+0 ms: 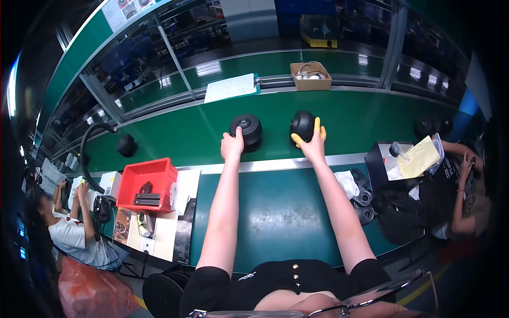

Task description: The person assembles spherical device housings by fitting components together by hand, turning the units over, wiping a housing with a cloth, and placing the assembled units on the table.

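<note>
Two round black housings sit side by side on the green conveyor belt [191,132], just past the metal rail that edges the near surface [275,212]. The left black housing [246,130] stands on the belt with its flat ringed face turned up and toward the camera; the left hand [232,147] reaches over the rail and touches its lower left edge, fingers curled against the rim, thumb raised alongside it. Whether it truly grips the piece or only rests on it cannot be told. The right black housing [303,125] is dome-shaped and lies directly ahead of the right hand [313,146], which wraps it from below and from the right side. That hand's fingertips wear yellow finger cots [317,125], spread around the dome and holding it.

Both bare forearms stretch straight out across the dark green surface. Farther left on the belt stands another black dome [127,144], well apart from the hands, near a black hose [87,148]. A red tray [159,169] with dark parts sits at the left end of the surface. Beyond the belt lie a paper sheet [230,87] and a small cardboard box [310,76]. Other people work at either side.
</note>
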